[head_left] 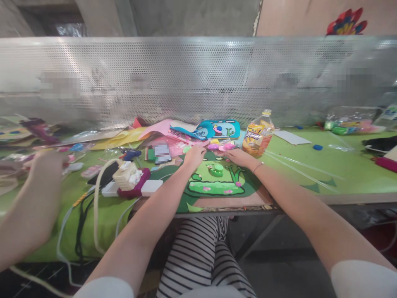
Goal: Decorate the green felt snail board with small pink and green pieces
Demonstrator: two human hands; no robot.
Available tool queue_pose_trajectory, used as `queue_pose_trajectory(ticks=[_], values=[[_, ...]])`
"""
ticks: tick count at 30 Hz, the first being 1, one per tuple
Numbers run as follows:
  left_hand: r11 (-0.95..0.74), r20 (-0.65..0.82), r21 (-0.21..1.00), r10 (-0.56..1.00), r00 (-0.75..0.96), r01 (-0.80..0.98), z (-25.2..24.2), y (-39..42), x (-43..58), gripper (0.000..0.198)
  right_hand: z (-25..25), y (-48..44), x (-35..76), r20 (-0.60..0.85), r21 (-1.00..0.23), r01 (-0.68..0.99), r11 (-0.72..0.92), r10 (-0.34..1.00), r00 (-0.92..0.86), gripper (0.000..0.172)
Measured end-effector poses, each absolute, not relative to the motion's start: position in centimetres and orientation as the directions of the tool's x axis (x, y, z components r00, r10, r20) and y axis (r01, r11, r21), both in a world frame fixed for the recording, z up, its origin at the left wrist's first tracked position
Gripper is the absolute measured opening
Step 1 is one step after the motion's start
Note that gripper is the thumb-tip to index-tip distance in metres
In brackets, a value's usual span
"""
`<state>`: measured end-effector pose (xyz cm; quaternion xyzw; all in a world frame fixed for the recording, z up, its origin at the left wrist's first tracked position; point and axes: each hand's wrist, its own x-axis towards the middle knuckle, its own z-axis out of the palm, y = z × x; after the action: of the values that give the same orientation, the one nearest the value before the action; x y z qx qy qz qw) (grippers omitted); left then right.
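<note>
On the table in front of me lies a green foam picture (217,188) with a small green snail-like figure (216,169) in its middle. My left hand (196,157) is at the picture's upper left edge, its fingers bent and close together; whether they hold anything is too small to tell. At the upper right edge, my right hand (237,157) has its fingertips on a pink lump (226,147). A purple and a yellow lump lie just left of it. Behind them are blue foam pieces (228,129) with coloured shapes.
A plastic bottle (259,134) of orange-brown content stands behind my right hand. Left are a power strip (151,187) with a plug, cables, and another person's blurred arm (34,198). Coloured sheets (124,138) lie behind; bagged clay (353,122) sits at the far right.
</note>
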<state>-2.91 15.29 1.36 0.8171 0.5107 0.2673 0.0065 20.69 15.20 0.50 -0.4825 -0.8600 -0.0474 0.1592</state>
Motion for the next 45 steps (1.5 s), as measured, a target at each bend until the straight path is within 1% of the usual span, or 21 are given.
queue_pose_trajectory(ticks=[5, 10, 18, 22, 26, 29, 31, 33, 35, 37, 40, 45], values=[[-0.481, 0.427, 0.299, 0.840, 0.335, 0.824, 1.2, 15.7, -2.9, 0.027, 0.4, 15.3, 20.6, 0.316, -0.067, 0.856, 0.513, 0.825, -0.469, 0.036], [-0.473, 0.431, 0.350, 0.847, 0.310, 0.809, 1.1, 16.0, -3.0, 0.029, 0.6, 15.0, 20.5, 0.301, -0.054, 0.855, 0.516, 0.825, -0.479, 0.035], [-0.464, 0.433, 0.424, 0.858, 0.276, 0.778, 1.6, 15.8, -2.9, 0.027, 1.0, 14.4, 20.0, 0.293, -0.064, 0.856, 0.512, 0.830, -0.474, 0.040], [-0.468, 0.431, 0.451, 0.860, 0.274, 0.760, 1.9, 15.7, -2.7, 0.026, 1.5, 14.0, 19.4, 0.278, -0.030, 0.854, 0.519, 0.825, -0.492, 0.042], [-0.468, 0.424, 0.476, 0.864, 0.272, 0.745, 2.1, 15.6, -2.6, 0.023, 1.5, 13.9, 19.1, 0.307, -0.009, 0.841, 0.542, 0.802, -0.513, 0.037], [-0.475, 0.425, 0.491, 0.862, 0.275, 0.731, 2.0, 15.7, -2.5, 0.022, 1.1, 14.3, 19.2, 0.351, 0.005, 0.808, 0.589, 0.755, -0.553, 0.033], [-0.483, 0.426, 0.497, 0.860, 0.282, 0.721, 1.9, 15.8, -2.5, 0.021, 0.9, 14.6, 19.2, 0.406, 0.062, 0.763, 0.644, 0.682, -0.609, 0.032], [-0.491, 0.426, 0.501, 0.857, 0.290, 0.713, 1.7, 15.8, -2.5, 0.019, 0.7, 14.8, 19.1, 0.469, 0.145, 0.728, 0.670, 0.601, -0.647, 0.033], [-0.498, 0.426, 0.503, 0.854, 0.298, 0.706, 1.5, 15.9, -2.5, 0.017, 0.7, 14.7, 19.0, 0.524, 0.208, 0.729, 0.652, 0.555, -0.646, 0.035], [-0.506, 0.427, 0.505, 0.851, 0.307, 0.700, 1.3, 15.9, -2.4, 0.016, 0.8, 14.6, 18.9, 0.553, 0.234, 0.743, 0.627, 0.543, -0.632, 0.036], [-0.510, 0.428, 0.505, 0.848, 0.311, 0.696, 1.1, 16.0, -2.3, 0.017, 0.9, 14.4, 18.9, 0.538, 0.232, 0.721, 0.653, 0.531, -0.655, 0.033], [-0.514, 0.437, 0.493, 0.844, 0.311, 0.702, 1.0, 16.0, -2.4, 0.021, 1.0, 14.5, 18.9, 0.544, 0.169, 0.647, 0.743, 0.477, -0.690, 0.031]])
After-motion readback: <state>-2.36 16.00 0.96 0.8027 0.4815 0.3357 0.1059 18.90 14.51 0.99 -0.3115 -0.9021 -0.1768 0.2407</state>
